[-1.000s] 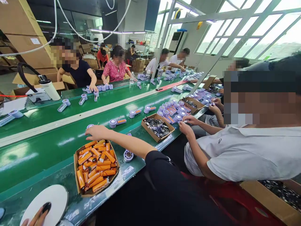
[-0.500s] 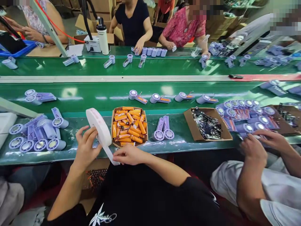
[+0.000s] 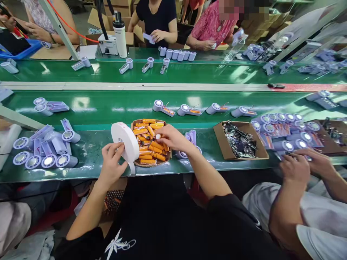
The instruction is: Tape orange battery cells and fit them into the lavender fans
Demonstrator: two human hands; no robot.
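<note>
My left hand (image 3: 113,159) grips a large roll of white tape (image 3: 123,139), held on edge at the near side of the bench. A loose strip of the tape hangs from the roll's lower edge. To its right, a cardboard box (image 3: 132,124) holds many orange cylindrical batteries (image 3: 149,146). My right hand (image 3: 169,137) is over the right part of this box, fingers pinched, with a small white piece at the fingertips; I cannot tell whether it also grips a battery. Partly behind my right wrist lie two lilac housings (image 3: 191,136) with round ends and handles.
More lilac housings (image 3: 48,148) are heaped at left, and several stand on the green belt (image 3: 121,108). A cardboard box (image 3: 221,144) of dark circuit boards is to the right. A co-worker's hands (image 3: 295,166) work beyond it. Other people sit across the line.
My right hand has left the tape's loose end and moved up and right, over the batteries. My left hand and the tape roll have shifted slightly right.
</note>
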